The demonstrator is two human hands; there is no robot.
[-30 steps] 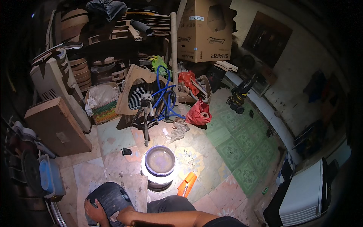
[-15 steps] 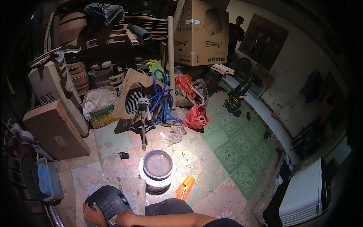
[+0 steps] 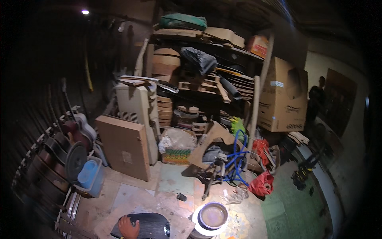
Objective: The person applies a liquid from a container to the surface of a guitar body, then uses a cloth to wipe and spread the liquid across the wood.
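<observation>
At the lower edge, my left hand (image 3: 128, 228) lies on a black, smooth, rounded board-like piece (image 3: 152, 224), perhaps a small guitar body. Its fingers are spread over the surface, not wrapped round it. This black piece rests on a flat, worn board (image 3: 181, 217) on the floor, and its near side is cut off by the picture's edge. My right hand is out of the picture. To the right of the board stands a round basin (image 3: 213, 215) with a dark rim, on a white base, under bright light.
Stringed instruments (image 3: 51, 159) line the left side, beside a tub with a blue container (image 3: 88, 174). A flat cardboard box (image 3: 123, 148) leans at the back left. Behind the basin are a tripod (image 3: 215, 171), blue hose (image 3: 237, 163) and red bag (image 3: 261, 184). Another person (image 3: 317, 95) stands far right.
The view has swung up and to the left, so the scene sits lower and further right. My right hand and forearm have left the picture; my left hand remains on the black piece.
</observation>
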